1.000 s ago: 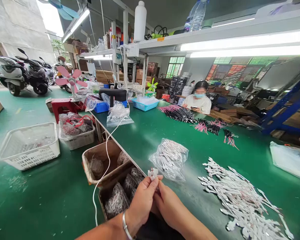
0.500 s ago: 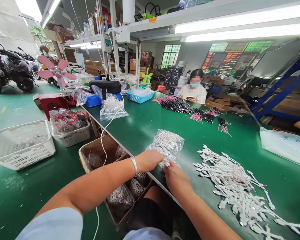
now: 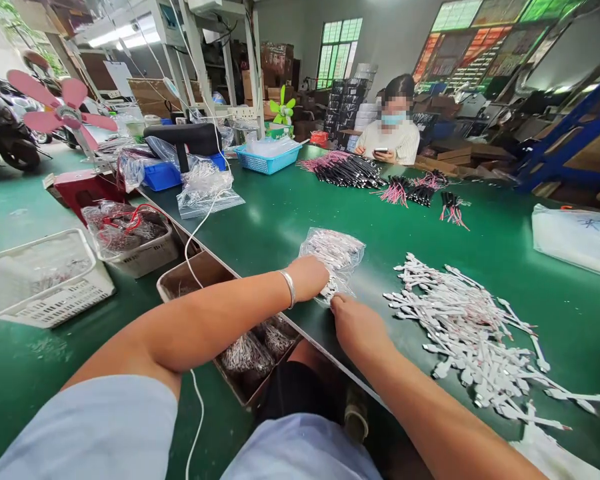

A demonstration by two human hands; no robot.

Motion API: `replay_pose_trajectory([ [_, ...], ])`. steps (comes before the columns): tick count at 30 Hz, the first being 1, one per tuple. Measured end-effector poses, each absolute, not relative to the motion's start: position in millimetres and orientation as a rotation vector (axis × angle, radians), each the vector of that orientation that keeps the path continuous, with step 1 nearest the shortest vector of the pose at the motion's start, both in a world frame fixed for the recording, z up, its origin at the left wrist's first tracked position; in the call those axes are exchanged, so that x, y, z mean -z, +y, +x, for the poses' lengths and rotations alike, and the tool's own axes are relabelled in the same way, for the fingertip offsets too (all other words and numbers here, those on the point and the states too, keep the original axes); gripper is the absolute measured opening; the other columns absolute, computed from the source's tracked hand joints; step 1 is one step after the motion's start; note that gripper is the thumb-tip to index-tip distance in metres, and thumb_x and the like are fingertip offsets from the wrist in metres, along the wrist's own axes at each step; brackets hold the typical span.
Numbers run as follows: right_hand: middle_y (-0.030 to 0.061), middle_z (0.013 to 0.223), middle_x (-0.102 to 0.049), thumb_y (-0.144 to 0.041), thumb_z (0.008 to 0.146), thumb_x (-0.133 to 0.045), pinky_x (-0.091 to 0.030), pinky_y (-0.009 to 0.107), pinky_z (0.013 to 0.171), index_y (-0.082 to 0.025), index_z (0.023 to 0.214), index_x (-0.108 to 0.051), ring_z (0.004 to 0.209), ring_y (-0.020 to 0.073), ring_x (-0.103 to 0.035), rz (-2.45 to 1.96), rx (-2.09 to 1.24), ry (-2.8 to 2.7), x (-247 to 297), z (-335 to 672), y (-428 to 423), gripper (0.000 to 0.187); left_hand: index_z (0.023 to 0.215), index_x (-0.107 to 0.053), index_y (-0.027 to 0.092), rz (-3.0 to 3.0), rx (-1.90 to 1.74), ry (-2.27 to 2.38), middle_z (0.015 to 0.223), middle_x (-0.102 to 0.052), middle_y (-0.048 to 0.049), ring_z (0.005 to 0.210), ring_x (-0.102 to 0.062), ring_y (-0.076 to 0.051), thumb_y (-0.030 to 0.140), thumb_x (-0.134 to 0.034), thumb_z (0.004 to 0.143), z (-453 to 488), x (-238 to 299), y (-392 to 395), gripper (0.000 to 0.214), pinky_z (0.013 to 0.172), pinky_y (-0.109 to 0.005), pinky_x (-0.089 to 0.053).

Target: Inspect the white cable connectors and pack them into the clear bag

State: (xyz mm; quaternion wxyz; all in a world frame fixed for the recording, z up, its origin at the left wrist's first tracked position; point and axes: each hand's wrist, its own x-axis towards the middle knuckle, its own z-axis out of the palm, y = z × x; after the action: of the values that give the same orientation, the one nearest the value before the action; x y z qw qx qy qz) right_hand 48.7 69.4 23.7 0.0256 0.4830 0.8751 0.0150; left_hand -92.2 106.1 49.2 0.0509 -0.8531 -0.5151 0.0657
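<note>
The left hand [image 3: 307, 279] was found curled over the near edge of a clear plastic bag of white strips [image 3: 335, 252], apparently to steady it on the green worktop [image 3: 455, 230]; a pinch could not be confirmed. The right hand [image 3: 357, 327] was held curled just beside it, a loose pile of white strips [image 3: 463, 330] being kept within reach.

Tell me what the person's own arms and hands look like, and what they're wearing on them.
Both forearms are bare, with no gloves on the left hand or the right hand. Pale blue short sleeves cover the upper arms, and a slim silver bangle circles the left wrist.
</note>
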Motion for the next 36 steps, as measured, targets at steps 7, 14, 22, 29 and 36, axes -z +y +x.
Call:
replay_pose_trajectory([
  [7, 0.0212, 0.121, -0.056, -0.004, 0.084, -0.038, -0.051, 0.032, 0.060, -0.006, 0.120, -0.053, 0.083, 0.0242, -0.064, 1.358, -0.026, 2.727, -19.9, 36.5, 56.6, 0.039, 0.085, -0.068, 0.006, -2.555, -0.402, -1.573, 0.091, -0.067, -0.0173, 0.088, -0.060, -0.024, 0.005, -0.049, 0.079, -81.7, -54.4, 98.0, 0.019, 0.073, -0.031, -0.045],
  [14, 0.0285, 0.139, -0.034, -0.024, 0.093, -0.031, -0.053, 0.032, 0.051, -0.004, 0.136, -0.035, 0.072, 0.0216, -0.066, 1.299, 0.043, 2.741, -0.4, 30.9, 60.6, 0.048, 0.082, -0.067, 0.004, -2.433, -0.431, -1.689, 0.096, -0.061, -0.0202, 0.099, -0.052, -0.030, 0.008, -0.051, 0.080, -68.3, -38.0, 109.2, 0.017, 0.076, -0.036, -0.044],
  [22, 0.0278, 0.139, -0.024, -0.019, 0.090, -0.034, -0.054, 0.037, 0.047, -0.001, 0.136, -0.034, 0.066, 0.0250, -0.068, 1.171, 0.187, 2.742, -11.0, 40.2, 64.8, 0.050, 0.099, -0.061, 0.000, -2.283, -0.355, -1.972, 0.097, -0.058, -0.0218, 0.092, -0.057, -0.027, 0.003, -0.043, 0.082, -46.6, -26.0, 147.1, 0.025, 0.071, -0.031, -0.046],
  [29, 0.0266, 0.139, -0.022, -0.019, 0.088, -0.038, -0.054, 0.038, 0.047, -0.003, 0.137, -0.032, 0.069, 0.0266, -0.069, 1.168, 0.293, 2.720, -14.7, 52.7, 71.3, 0.053, 0.108, -0.055, -0.006, -2.350, -0.392, -1.954, 0.103, -0.057, -0.0274, 0.094, -0.057, -0.032, 0.002, -0.043, 0.079, -46.9, -35.3, 128.5, 0.033, 0.072, -0.036, -0.047],
  [36, 0.0248, 0.140, -0.025, -0.022, 0.090, -0.036, -0.054, 0.035, 0.049, -0.004, 0.138, -0.033, 0.072, 0.0267, -0.069, 1.122, 0.225, 2.693, -12.8, 58.5, 70.9, 0.051, 0.113, -0.053, -0.002, -2.500, -0.299, -1.886, 0.119, -0.054, -0.0255, 0.112, -0.047, -0.031, 0.008, -0.045, 0.083, -48.8, -25.7, 121.6, 0.033, 0.093, -0.041, -0.038],
])
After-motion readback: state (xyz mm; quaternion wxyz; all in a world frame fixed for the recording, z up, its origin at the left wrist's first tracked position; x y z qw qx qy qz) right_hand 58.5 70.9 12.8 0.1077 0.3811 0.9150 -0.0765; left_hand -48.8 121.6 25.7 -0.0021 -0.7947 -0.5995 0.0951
